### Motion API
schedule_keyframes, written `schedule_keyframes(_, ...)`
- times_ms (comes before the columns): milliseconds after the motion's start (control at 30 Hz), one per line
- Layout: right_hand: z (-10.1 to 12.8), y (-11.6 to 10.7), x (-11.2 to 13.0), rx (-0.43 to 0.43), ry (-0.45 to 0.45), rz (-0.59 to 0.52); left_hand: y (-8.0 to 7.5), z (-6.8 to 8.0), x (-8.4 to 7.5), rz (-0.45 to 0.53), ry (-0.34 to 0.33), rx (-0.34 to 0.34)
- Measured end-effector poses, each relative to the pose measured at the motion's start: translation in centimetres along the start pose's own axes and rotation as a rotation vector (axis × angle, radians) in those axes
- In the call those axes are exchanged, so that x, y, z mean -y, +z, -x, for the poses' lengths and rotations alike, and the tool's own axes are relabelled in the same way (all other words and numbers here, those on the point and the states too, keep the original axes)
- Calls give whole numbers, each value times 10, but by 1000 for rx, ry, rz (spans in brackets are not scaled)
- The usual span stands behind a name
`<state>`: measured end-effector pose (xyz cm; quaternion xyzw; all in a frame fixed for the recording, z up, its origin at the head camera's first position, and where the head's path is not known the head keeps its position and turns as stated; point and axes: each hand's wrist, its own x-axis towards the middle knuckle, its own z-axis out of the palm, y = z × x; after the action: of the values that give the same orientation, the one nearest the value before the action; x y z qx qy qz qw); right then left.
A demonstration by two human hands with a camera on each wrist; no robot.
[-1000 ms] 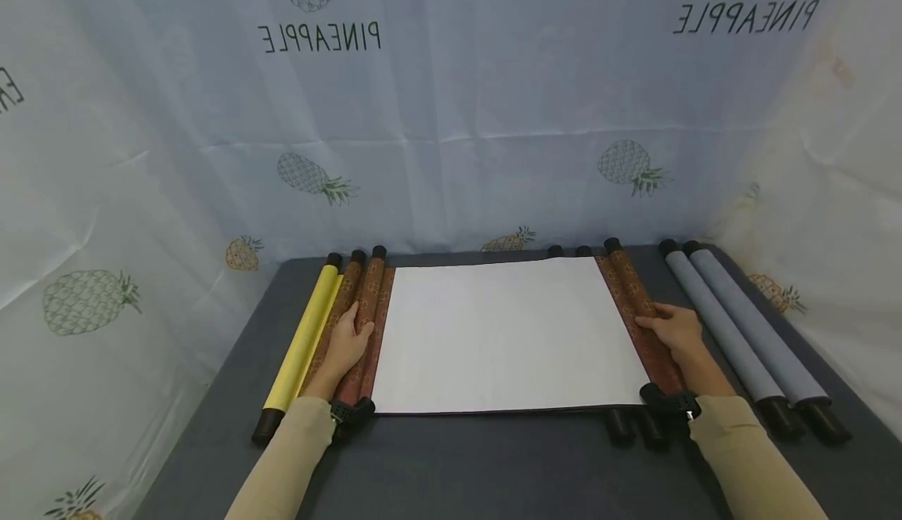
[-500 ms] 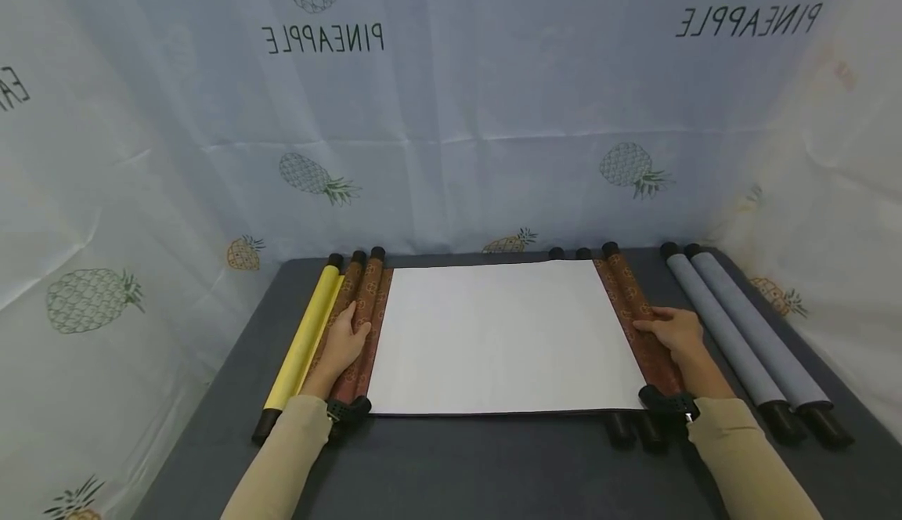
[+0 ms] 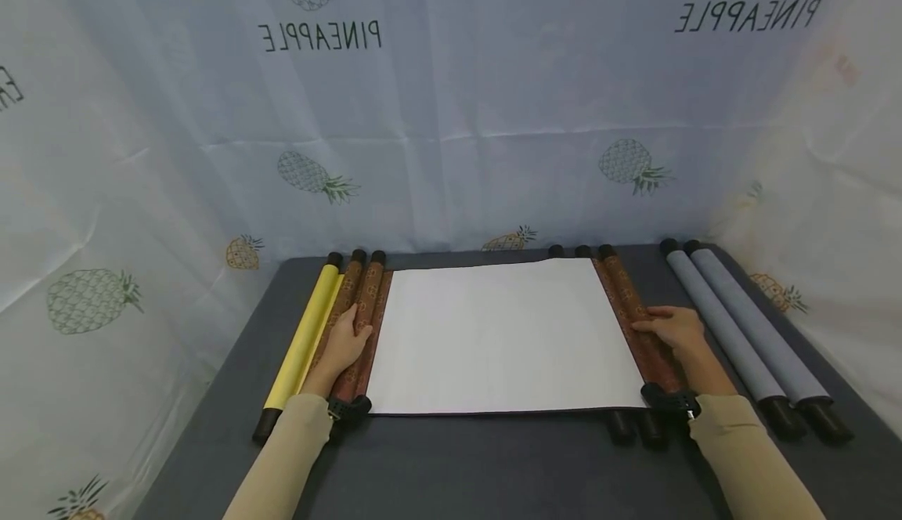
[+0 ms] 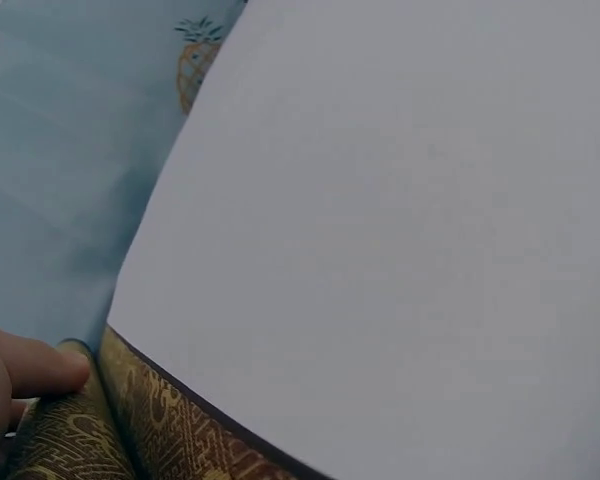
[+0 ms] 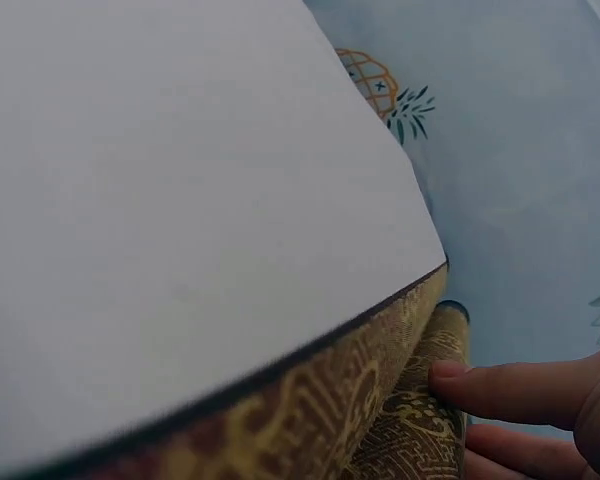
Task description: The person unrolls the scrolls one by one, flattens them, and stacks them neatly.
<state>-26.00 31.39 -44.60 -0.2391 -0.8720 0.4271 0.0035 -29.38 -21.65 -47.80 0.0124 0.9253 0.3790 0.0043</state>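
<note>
A hanging scroll lies partly unrolled, its blank white sheet (image 3: 507, 336) spread between brown patterned ends. My left hand (image 3: 343, 344) grips the rolled left end (image 3: 368, 301), thumb on the side facing the sheet. On the opposite side, my right hand (image 3: 676, 328) holds the rolled right end (image 3: 625, 281), its thumb toward the sheet. In the left wrist view, a thumb (image 4: 50, 367) presses the gold-patterned brocade roll (image 4: 75, 430). The right wrist view shows the other thumb (image 5: 500, 390) on the matching roll (image 5: 420, 420), fingers partly hidden beneath.
Left of the scroll lie another brown roll (image 3: 347, 293) and a yellow roll (image 3: 303, 340). Two grey rolls (image 3: 722, 324) lie at the right. Black rod ends (image 3: 620, 426) stick out from under the sheet on the dark table (image 3: 493, 465). A pineapple-print curtain (image 3: 451, 113) hangs behind.
The far end of the right roll has shifted slightly left and toward me. Both hands keep their grip and have barely moved; the sheet stays spread.
</note>
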Motion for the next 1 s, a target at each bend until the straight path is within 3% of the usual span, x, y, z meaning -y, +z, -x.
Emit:
schedule_keyframes(333, 2, -13, 0, 107, -68, -14, -7, 4, -5, -18, -45, 19)
schedule_keyframes(500, 2, -28, -8, 186, -156, 16, -6, 7, -7, 2, -44, 7)
schedule_keyframes(633, 1, -46, -13, 170, -205, 47, -5, 10, -11, 30, -16, -43)
schedule_keyframes(767, 0, -64, -18, 161, -217, 2, -3, 13, -20, 60, 36, -93)
schedule_keyframes(1000, 0, -101, -38, 116, -169, -68, 8, 19, -38, 133, 118, -127)
